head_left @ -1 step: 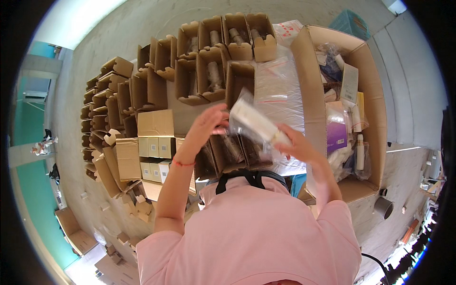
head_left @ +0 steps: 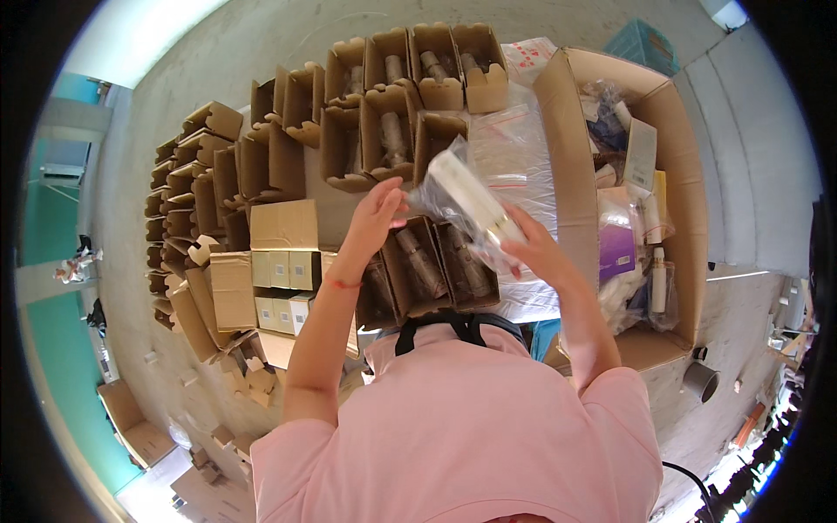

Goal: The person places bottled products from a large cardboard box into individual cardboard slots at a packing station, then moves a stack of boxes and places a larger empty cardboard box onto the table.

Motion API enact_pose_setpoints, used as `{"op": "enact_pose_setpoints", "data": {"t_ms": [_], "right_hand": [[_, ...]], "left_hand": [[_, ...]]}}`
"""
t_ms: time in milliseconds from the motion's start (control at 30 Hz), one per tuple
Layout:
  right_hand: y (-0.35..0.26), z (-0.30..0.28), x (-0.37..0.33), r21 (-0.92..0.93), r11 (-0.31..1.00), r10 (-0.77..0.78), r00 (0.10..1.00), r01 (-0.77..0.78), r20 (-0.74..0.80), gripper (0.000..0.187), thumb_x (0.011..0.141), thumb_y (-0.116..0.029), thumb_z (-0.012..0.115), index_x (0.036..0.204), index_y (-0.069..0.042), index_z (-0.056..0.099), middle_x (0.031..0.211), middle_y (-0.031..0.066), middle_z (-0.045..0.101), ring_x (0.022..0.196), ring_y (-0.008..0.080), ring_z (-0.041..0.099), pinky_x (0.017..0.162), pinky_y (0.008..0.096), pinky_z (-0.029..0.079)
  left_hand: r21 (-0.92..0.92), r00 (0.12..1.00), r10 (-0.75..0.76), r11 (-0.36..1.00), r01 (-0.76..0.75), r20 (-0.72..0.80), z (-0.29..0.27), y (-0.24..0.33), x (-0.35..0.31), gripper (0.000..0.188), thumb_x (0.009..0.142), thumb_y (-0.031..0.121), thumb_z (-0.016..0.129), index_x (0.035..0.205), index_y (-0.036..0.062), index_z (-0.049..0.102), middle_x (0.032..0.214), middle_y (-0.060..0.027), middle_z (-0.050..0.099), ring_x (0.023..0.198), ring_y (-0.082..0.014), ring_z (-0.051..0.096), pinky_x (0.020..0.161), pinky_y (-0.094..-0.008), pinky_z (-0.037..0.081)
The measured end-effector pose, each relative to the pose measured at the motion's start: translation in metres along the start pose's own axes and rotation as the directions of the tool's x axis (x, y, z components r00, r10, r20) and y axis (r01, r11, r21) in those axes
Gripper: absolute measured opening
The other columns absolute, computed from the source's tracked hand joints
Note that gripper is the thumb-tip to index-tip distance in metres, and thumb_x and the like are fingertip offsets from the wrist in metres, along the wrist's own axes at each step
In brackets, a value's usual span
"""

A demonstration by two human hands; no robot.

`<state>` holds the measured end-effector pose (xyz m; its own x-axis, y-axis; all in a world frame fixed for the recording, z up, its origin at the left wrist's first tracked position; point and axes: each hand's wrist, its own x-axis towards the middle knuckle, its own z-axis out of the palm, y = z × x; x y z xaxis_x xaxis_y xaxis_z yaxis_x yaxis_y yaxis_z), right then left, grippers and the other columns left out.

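My right hand (head_left: 529, 240) grips the lower end of a long white container (head_left: 465, 185) wrapped in a loose clear plastic bag. The container tilts up toward the far left. At the bag's left side, my left hand (head_left: 378, 218) has its fingers drawn together against a stretched corner of the plastic bag (head_left: 425, 200). Just below the container are open cardboard boxes with bagged cylinders, one a clear-wrapped cylinder (head_left: 420, 264). Beyond my hands, another bagged cylinder (head_left: 394, 139) stands in a brown box (head_left: 442, 131) group.
On the right is a large carton (head_left: 558, 166) of mixed bagged goods, including a purple package (head_left: 617, 248). Flat plastic bags (head_left: 514, 148) lie beside it. To the left, an open carton (head_left: 285, 225) holds small boxes, next to rows of brown boxes (head_left: 179, 200). A teal crate (head_left: 643, 48) stands far right.
The bagged container has swung more upright and slightly right. My left hand has lowered a little and its fingers have come together at the bag, uncovering more of the boxes below.
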<state>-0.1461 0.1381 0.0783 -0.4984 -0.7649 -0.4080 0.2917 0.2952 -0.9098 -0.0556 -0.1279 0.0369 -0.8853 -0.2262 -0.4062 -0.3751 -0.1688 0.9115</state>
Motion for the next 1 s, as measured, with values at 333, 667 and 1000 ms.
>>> {"op": "enact_pose_setpoints", "data": {"t_ms": [333,667,1000], "right_hand": [[0.044,0.038,0.167,0.612,0.789,0.259,0.932,-0.053,-0.254,0.072,0.079,-0.008,0.052,0.141,-0.003,0.016,0.122,0.0209,0.046,0.106,0.0310,0.050,0.086,0.0366,0.046],[0.092,0.050,0.238,-0.328,0.911,0.078,0.886,-0.249,-0.456,0.058,0.074,-0.005,0.056,0.130,-0.011,0.046,0.115,0.0219,0.057,0.106,0.0328,0.056,0.087,0.0341,0.045],[0.200,0.022,0.305,-0.938,0.115,0.259,0.922,-0.327,-0.289,0.026,0.082,-0.016,0.056,0.105,-0.005,0.064,0.109,0.0111,0.063,0.099,0.0274,0.061,0.077,0.0380,0.051]], "left_hand": [[0.785,0.939,0.337,0.598,-0.160,-0.065,0.009,-0.056,0.078,0.026,0.080,0.016,0.055,0.101,0.0003,0.055,0.085,-0.0244,0.061,0.083,-0.0423,0.057,0.073,-0.0486,0.046],[0.799,0.971,0.234,0.593,-0.103,-0.048,0.013,-0.060,0.083,0.020,0.079,0.010,0.055,0.096,-0.0002,0.058,0.086,-0.0237,0.060,0.086,-0.0410,0.056,0.073,-0.0468,0.045],[0.896,0.981,0.192,0.434,-0.093,0.009,0.028,-0.056,0.091,0.021,0.084,0.018,0.052,0.080,-0.0022,0.056,0.079,-0.0248,0.061,0.080,-0.0422,0.058,0.071,-0.0489,0.047]]}}
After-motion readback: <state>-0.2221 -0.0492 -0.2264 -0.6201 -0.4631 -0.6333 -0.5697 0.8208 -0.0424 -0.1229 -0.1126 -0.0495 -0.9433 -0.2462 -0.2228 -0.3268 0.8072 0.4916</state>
